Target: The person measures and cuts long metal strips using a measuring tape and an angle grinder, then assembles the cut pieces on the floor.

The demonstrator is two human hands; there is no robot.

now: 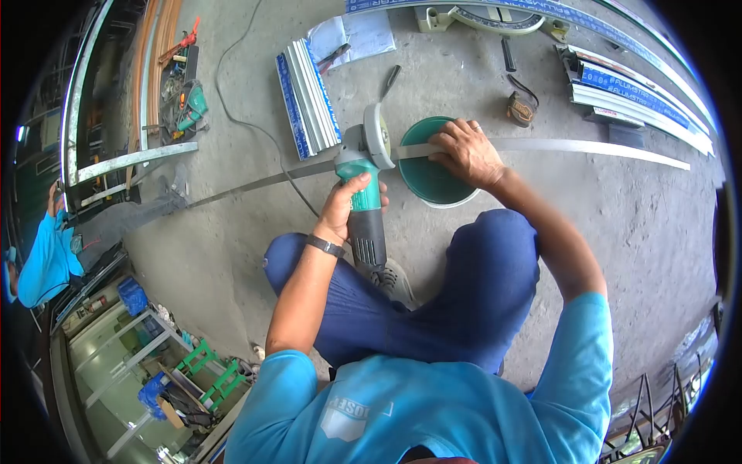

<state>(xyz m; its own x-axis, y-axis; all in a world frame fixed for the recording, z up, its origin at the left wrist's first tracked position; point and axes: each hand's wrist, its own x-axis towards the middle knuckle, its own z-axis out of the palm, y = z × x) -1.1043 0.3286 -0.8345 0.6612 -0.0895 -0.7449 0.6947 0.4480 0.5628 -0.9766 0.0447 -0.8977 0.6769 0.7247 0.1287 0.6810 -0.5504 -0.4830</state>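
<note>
Nearest, your blue-trousered knees [491, 259] are bent wide. Your left hand [338, 210] is closed around the body of a green angle grinder [363, 193], its guarded head up by the bucket's left side. Your right hand [468, 155] grips a long metal strip [572, 145], which crosses over the green bucket [433, 182] and runs out both ways; disc contact with it, cannot tell. Beyond: a tape measure [520, 110] on concrete, right; bundled white-and-blue profiles [308, 100], left. Far left, another person's blue sleeve [50, 259].
</note>
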